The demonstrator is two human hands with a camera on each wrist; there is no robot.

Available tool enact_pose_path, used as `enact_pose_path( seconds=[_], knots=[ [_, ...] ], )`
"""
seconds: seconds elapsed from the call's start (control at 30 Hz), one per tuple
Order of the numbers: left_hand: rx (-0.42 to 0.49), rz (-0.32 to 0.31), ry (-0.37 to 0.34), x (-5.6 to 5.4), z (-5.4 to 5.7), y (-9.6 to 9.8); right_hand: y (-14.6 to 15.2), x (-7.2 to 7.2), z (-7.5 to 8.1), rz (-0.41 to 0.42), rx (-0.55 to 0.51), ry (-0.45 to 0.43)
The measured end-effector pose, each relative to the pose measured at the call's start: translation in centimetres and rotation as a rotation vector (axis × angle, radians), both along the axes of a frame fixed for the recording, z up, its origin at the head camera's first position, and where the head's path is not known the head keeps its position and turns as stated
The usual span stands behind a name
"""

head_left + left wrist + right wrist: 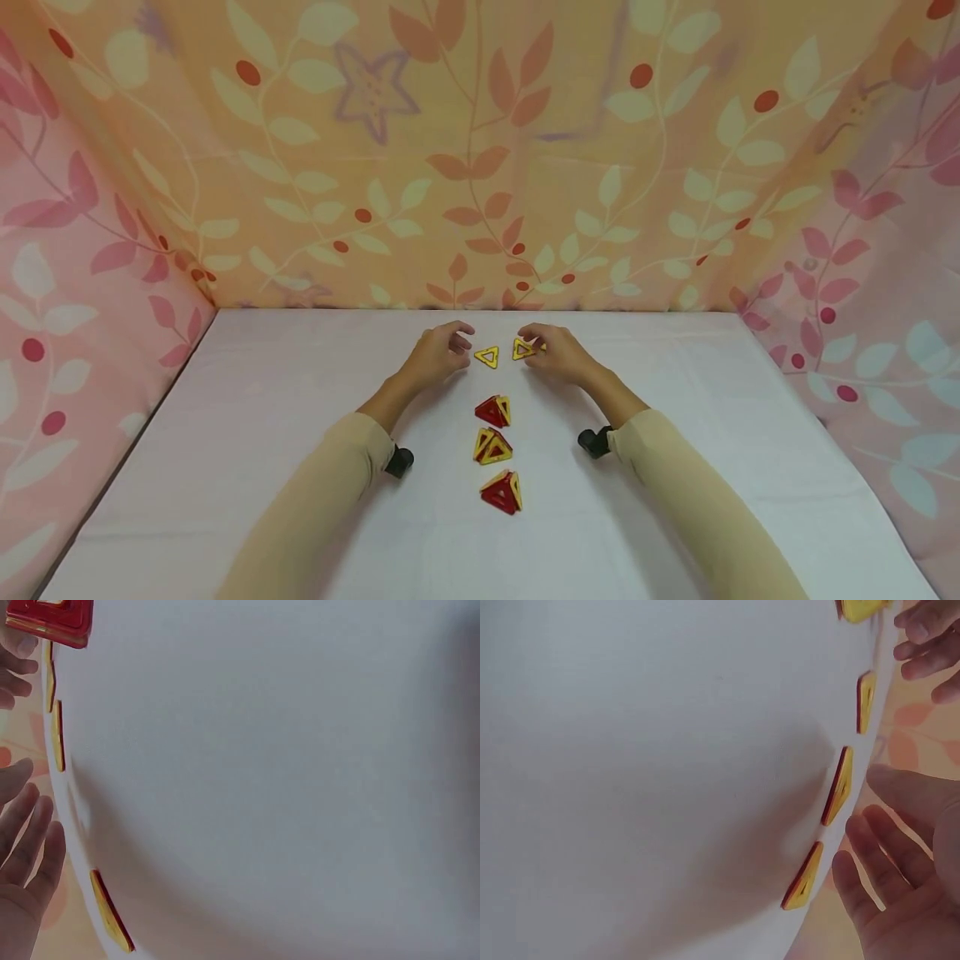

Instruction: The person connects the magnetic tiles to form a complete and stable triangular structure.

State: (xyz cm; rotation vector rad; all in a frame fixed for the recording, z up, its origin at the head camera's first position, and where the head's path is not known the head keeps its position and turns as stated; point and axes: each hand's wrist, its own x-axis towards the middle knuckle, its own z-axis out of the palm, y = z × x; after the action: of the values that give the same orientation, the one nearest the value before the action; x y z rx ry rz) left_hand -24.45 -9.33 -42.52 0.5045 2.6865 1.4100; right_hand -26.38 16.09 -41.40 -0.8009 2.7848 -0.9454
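Note:
My left hand [438,357] hovers at the far part of the table, fingers loosely bent and holding nothing. Just right of it lies a yellow triangular tile [487,357] with an open middle. A second yellow triangular tile [522,349] lies by the fingertips of my right hand [561,357], which partly covers another bit of yellow. In the right wrist view the right hand [900,877] has its fingers spread and relaxed beside flat tiles [838,787], yellow on top with red edges. The left wrist view shows the left hand [26,855] with fingers extended near a tile [111,911].
Between the forearms three small red-and-yellow pyramids stand in a column: a far one [492,411], a middle one [492,447] and a near one [502,492]. White cloth [262,467] covers the table. A patterned curtain [480,167] rises behind its far edge.

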Motion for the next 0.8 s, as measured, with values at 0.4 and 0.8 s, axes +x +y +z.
enact_pose_path(
  seconds=[0.4, 0.8],
  knots=[
    [0.0, 0.005, -0.088, -1.4, -1.0, 1.3, -0.1, -1.3, -1.1, -0.071, 0.071, -0.08],
    [-0.03, 0.027, -0.116, -1.4, -1.2, 2.0, -0.9, -1.2, -1.5, -0.093, 0.112, -0.058]
  ],
)
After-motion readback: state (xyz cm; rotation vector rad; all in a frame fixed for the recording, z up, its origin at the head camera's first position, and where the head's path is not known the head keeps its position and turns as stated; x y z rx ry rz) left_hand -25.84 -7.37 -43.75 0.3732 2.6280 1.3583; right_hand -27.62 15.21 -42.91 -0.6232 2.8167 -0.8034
